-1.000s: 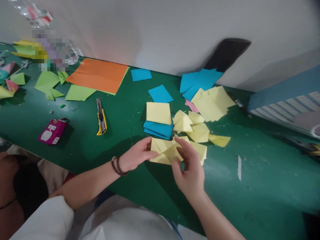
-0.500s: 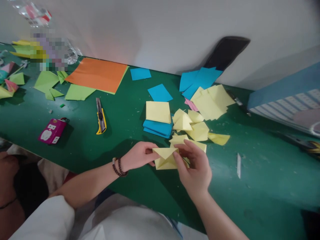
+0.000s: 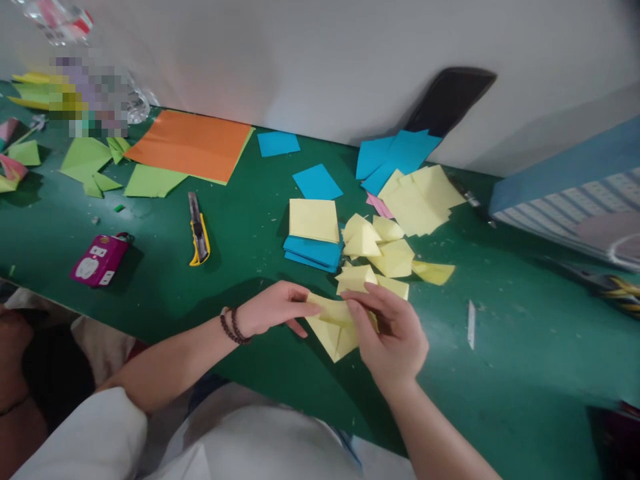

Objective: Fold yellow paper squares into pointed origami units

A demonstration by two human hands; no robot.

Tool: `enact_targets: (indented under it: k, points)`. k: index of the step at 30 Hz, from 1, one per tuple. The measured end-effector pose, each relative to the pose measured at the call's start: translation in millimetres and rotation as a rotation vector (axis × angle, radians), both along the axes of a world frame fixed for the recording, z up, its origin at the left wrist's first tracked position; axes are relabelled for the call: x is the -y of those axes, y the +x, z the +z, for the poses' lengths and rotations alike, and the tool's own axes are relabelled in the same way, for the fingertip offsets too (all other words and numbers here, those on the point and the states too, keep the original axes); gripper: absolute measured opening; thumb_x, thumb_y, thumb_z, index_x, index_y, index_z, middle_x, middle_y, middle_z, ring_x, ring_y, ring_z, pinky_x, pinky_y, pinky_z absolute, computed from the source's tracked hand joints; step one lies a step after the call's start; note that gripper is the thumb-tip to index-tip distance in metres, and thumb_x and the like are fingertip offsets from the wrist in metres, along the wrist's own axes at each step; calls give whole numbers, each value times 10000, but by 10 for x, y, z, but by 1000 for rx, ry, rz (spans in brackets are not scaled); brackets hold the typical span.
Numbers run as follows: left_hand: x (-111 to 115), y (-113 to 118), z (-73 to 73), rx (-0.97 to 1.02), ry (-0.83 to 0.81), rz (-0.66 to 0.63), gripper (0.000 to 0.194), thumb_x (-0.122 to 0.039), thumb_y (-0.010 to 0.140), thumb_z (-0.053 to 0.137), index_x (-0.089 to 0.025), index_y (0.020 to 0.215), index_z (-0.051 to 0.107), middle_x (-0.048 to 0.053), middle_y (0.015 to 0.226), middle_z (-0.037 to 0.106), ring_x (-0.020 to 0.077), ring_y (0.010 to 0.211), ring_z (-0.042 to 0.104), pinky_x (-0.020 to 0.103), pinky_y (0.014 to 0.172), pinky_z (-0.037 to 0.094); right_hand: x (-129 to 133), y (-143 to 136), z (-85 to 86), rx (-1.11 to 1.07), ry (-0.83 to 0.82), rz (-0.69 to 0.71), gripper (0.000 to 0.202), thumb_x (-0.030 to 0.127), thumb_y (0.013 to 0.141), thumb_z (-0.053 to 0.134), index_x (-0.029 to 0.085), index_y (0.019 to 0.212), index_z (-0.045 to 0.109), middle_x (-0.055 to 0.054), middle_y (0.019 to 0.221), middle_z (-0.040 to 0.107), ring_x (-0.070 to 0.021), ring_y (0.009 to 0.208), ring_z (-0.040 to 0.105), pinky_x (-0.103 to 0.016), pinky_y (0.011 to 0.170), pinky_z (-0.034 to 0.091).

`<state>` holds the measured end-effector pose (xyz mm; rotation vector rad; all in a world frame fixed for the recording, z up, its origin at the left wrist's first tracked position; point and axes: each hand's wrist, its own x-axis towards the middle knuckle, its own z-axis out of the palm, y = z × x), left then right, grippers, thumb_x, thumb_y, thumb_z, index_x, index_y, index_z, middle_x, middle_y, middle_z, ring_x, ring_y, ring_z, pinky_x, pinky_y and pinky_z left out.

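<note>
Between my two hands is a creased sheet of yellow paper [image 3: 333,330], its lower flap pointing down toward me. My left hand [image 3: 277,308] pinches its left edge, thumb on top. On the opposite edge my right hand [image 3: 387,327] grips the paper with thumb and fingers, hiding its right corner. Just beyond lie several folded yellow paper pieces [image 3: 393,258]. A stack of yellow square paper [image 3: 313,220] rests on blue square paper [image 3: 314,255], a little farther from my hands.
On the green table [image 3: 240,220] are a yellow utility knife [image 3: 199,230], a purple box [image 3: 100,260], orange paper [image 3: 193,147] and loose yellow sheets [image 3: 420,200]. A thin blade [image 3: 471,325] lies right. A blue box [image 3: 575,193] stands at the right, against the grey wall. Another person's arm [image 3: 20,360] is at left.
The yellow paper's flap has unfolded downward, so a point now hangs toward me where a straight lower edge was. Both hands keep hold of it. The view has shifted slightly.
</note>
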<state>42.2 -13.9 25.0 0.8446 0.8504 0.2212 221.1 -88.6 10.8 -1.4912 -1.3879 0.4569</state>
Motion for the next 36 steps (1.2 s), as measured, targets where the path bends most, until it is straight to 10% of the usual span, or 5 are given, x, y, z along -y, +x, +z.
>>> enact_targets:
  k: [14, 29, 36]
  points:
    - [24, 37, -24, 96, -206, 32, 267, -206, 638, 762, -125, 865, 646, 31, 851, 631, 140, 750, 636, 265, 652, 552, 5, -51, 128, -122, 15, 34, 238, 157, 834, 653, 252, 1052, 638, -26, 942, 727, -143, 738, 706, -288, 670, 625]
    - [-12, -25, 1, -108, 503, 75, 303, -192, 819, 592, -166, 1102, 699, 70, 1113, 705, 210, 984, 651, 271, 826, 508, -33, 14, -21, -92, -95, 168, 440, 134, 843, 590, 259, 1258, 519, -93, 1184, 610, -207, 1070, 636, -410, 922, 564]
    - [24, -45, 11, -120, 576, 144, 263, -237, 852, 582, -200, 1065, 731, 50, 1030, 734, 213, 967, 662, 251, 793, 515, -48, 8, -5, -38, -117, 215, 561, 92, 813, 543, 267, 1339, 451, -110, 1269, 564, -237, 1204, 561, -487, 1015, 493]
